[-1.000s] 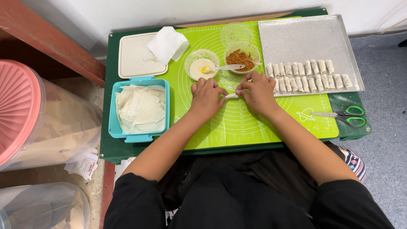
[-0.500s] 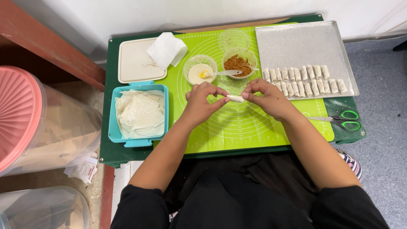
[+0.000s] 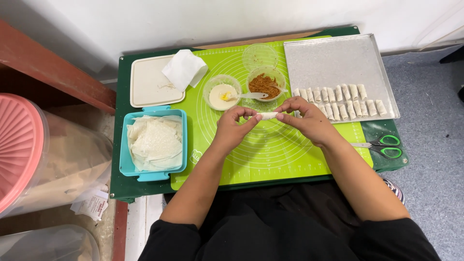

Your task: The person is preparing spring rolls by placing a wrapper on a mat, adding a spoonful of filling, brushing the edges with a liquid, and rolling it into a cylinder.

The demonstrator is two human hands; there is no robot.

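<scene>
— Where are we?
— I see both hands, left hand (image 3: 232,128) and right hand (image 3: 304,120), pinching one small roll (image 3: 268,115) over the green mat (image 3: 270,154).
— Progress?
— Two rows of rolls (image 3: 338,100) fill the tray's (image 3: 338,58) near edge; many wrappers (image 3: 154,142) remain in the blue tub.

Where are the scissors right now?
In the head view, the green-handled scissors lie at the table's right edge, just below the metal tray and beside the right forearm.
</scene>
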